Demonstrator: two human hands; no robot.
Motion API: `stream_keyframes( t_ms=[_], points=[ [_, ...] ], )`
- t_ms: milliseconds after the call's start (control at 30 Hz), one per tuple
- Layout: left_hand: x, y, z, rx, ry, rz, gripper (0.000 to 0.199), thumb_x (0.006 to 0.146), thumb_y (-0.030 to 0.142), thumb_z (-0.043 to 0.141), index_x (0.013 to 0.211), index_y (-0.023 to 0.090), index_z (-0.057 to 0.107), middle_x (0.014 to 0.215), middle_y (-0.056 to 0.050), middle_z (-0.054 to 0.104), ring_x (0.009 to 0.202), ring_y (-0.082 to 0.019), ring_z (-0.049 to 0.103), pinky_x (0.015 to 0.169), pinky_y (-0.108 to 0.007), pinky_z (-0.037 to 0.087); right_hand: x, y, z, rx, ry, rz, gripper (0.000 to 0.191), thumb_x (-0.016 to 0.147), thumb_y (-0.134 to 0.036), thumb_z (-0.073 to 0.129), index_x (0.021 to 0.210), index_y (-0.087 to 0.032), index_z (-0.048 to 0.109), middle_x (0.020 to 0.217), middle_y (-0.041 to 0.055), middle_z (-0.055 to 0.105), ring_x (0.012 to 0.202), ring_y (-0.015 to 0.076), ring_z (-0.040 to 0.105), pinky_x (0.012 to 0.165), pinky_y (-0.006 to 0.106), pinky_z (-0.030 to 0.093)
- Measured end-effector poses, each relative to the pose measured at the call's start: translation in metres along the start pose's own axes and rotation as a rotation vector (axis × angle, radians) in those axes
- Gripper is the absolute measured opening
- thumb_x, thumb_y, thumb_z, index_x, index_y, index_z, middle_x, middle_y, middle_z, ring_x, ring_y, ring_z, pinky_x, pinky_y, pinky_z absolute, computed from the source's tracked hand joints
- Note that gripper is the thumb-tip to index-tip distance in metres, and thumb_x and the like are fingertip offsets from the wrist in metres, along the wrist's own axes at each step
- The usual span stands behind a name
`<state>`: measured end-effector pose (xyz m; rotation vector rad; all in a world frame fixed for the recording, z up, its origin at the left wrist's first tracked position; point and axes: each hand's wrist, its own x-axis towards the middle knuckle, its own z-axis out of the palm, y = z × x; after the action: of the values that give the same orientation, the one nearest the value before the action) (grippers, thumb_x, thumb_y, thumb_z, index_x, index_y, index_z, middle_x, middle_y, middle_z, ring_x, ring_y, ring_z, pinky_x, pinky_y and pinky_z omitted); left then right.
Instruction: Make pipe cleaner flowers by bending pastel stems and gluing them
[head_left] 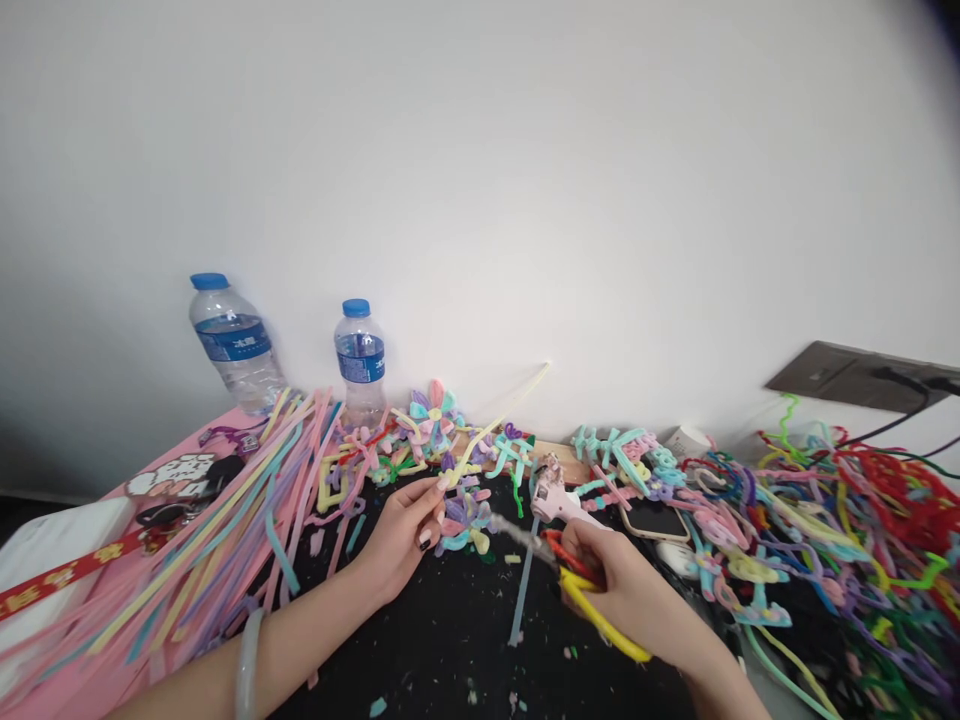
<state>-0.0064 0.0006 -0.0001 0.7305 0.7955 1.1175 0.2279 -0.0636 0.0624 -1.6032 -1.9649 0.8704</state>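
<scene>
Between the fingertips of my left hand (409, 532) is a pale yellow pipe cleaner (499, 422), its free end slanting up to the right in front of the wall. My right hand (626, 580) grips scissors (581, 580) with red and yellow handles; their blades point left and are blurred. Just beyond my hands lies a pastel pipe-cleaner flower (465, 518) on the black mat (420, 640). A pinkish-white glue gun (553, 495) rests behind the scissors, with a translucent glue stick (523, 590) lying below it.
Long pastel pipe cleaners (217, 540) spread over the left side. Two water bottles (234, 345) stand by the wall. At right are a phone (654, 520), tangled pipe cleaners (892, 530) and a wall socket (832, 375) with cables. A finished-looking flower (435, 412) sits at the back.
</scene>
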Motion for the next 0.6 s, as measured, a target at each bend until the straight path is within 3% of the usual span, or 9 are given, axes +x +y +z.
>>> stream_keyframes(
  t_ms=[67,167,333,600],
  points=[
    [-0.001,0.001,0.002,0.044,0.018,0.027,0.023,0.073,0.036,0.065,0.071,0.015,0.057,0.051,0.007,0.046,0.037,-0.002,0.029,0.042,-0.018,0.029,0.005,0.005,0.006,-0.033,0.098,0.03,0.018,0.065,-0.015,0.055,0.062,-0.02,0.038,0.059,-0.0071,0.035,0.054,0.01,0.03,0.047,0.02,0.026],
    [-0.003,0.002,0.004,0.121,0.044,0.091,0.022,0.075,0.037,0.062,0.076,0.015,0.058,0.052,0.007,0.046,0.037,-0.002,0.029,0.041,-0.018,0.027,0.008,0.008,0.014,-0.112,0.147,0.059,0.015,0.069,-0.02,0.055,0.066,-0.021,0.04,0.062,-0.0051,0.042,0.057,0.0124,0.038,0.051,0.022,0.03],
    [-0.007,0.0,0.006,0.221,0.001,0.185,0.021,0.079,0.038,0.056,0.08,0.017,0.055,0.054,0.007,0.047,0.037,-0.002,0.03,0.041,-0.018,0.028,0.004,0.003,0.027,-0.257,0.093,0.094,0.012,0.075,-0.028,0.052,0.074,-0.021,0.043,0.074,0.002,0.056,0.066,0.0182,0.05,0.058,0.027,0.035],
    [-0.012,0.001,0.01,0.341,-0.088,0.23,0.022,0.085,0.038,0.048,0.077,0.018,0.051,0.057,0.007,0.047,0.035,-0.002,0.029,0.042,-0.018,0.029,0.003,-0.006,0.045,-0.328,0.056,0.073,0.012,0.073,-0.024,0.053,0.071,-0.021,0.042,0.071,0.0016,0.057,0.063,0.0183,0.05,0.055,0.025,0.031]
  ],
)
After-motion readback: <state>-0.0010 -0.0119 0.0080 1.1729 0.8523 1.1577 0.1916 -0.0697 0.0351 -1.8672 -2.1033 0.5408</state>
